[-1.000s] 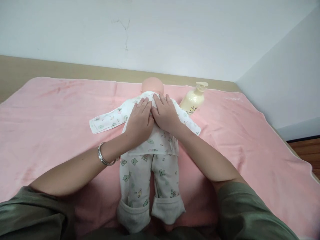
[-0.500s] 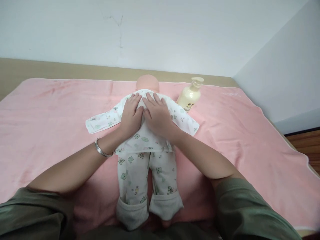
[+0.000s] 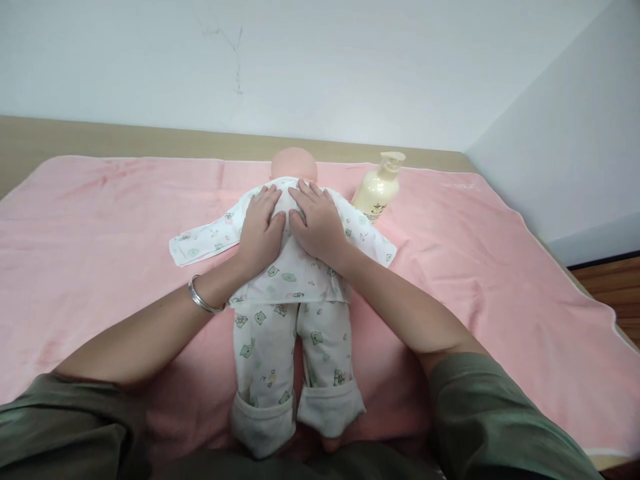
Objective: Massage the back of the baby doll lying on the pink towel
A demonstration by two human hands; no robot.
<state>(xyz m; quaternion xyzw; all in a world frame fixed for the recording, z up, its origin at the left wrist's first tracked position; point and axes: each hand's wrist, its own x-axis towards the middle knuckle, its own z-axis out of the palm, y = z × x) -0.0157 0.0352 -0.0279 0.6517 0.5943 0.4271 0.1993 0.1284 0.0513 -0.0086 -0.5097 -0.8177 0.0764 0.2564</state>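
A baby doll lies face down, its bald head at the far end. It wears a white printed top and matching trousers with turned-up cuffs. Flat on the left half of the upper back rests my left hand, fingers stretched out and a silver bangle at the wrist. My right hand lies on the right half of the back, fingers slightly spread. The two thumbs are close together near the spine. Neither hand grips anything.
Beyond the doll's right sleeve is a pale yellow pump bottle. A pink blanket covers most of the wooden table. White walls stand behind and to the right.
My right hand has shifted slightly on the upper back, its fingers now closer together. My left hand stays in nearly the same place. The view has moved a little.
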